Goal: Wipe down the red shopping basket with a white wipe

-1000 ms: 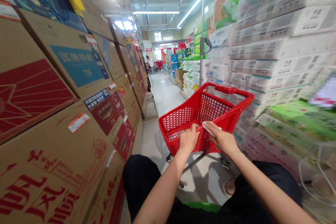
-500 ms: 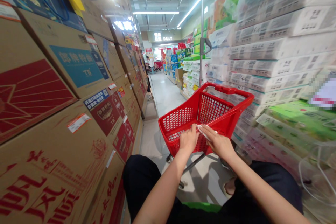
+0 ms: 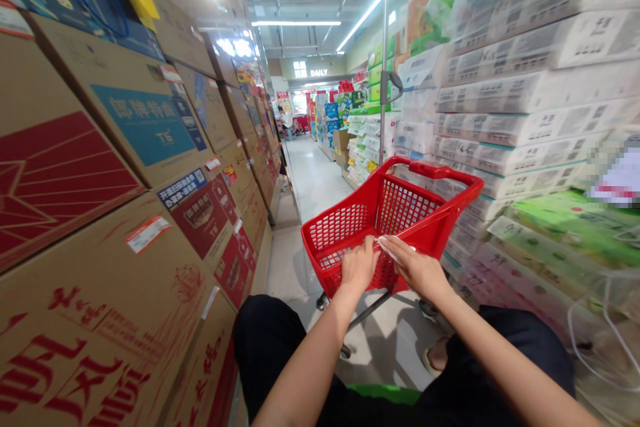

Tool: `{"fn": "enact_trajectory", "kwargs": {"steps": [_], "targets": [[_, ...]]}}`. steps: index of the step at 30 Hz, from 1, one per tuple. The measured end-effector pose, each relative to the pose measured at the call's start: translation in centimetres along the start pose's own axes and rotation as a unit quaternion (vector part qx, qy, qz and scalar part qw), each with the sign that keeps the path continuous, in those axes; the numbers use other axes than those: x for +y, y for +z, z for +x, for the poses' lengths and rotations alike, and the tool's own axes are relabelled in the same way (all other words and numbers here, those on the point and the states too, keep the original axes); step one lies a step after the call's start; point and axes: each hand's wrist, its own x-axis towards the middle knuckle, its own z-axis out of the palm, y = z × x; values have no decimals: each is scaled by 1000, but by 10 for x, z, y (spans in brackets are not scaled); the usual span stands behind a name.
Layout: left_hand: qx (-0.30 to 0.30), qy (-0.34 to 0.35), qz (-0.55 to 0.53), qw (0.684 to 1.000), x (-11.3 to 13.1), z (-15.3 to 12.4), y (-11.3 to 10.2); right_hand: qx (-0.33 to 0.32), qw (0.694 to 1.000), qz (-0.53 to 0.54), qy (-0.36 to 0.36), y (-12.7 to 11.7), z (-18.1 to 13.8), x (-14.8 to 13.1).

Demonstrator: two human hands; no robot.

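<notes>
A red plastic shopping basket cart [image 3: 345, 227] stands in the aisle right in front of me. My left hand [image 3: 357, 267] grips its near rim with the fingers curled over the edge. My right hand [image 3: 417, 267] lies on the same rim just to the right, fingers pressing a small white cloth or wipe [image 3: 390, 248] against the red plastic. The basket looks empty inside. My knees in dark trousers show at the bottom.
Stacked brown cardboard cartons [image 3: 125, 213] wall the left side. Wrapped packs of tissue paper [image 3: 525, 113] pile up on the right. A metal pole [image 3: 384, 53] rises behind the cart. The tiled aisle [image 3: 313, 180] runs ahead; a person [image 3: 289, 121] stands far down it.
My right hand with the white cloth slid a little leftward along the rim toward my left hand, then held there. The cart and left hand stayed nearly still.
</notes>
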Motion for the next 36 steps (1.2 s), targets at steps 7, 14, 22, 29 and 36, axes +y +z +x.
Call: {"fn": "enact_trajectory", "kwargs": {"steps": [7,14,22,29,36], "targets": [[3,5,-4,1000,2,2,0,42,996,-28,75,-3,2,21],[0,-4,5,1000,0,1,1,-2,1000,9,-7,11,-2,-27],[10,3,2,1000,-1,-1,1,33,998,-25,54,-6,0,13],[-2,4,4,1000,-1,1,-1,-4,1000,19,-12,3,-5,-20],[-13,0,6,1000,0,2,-5,28,998,-21,50,-7,1,13]]}}
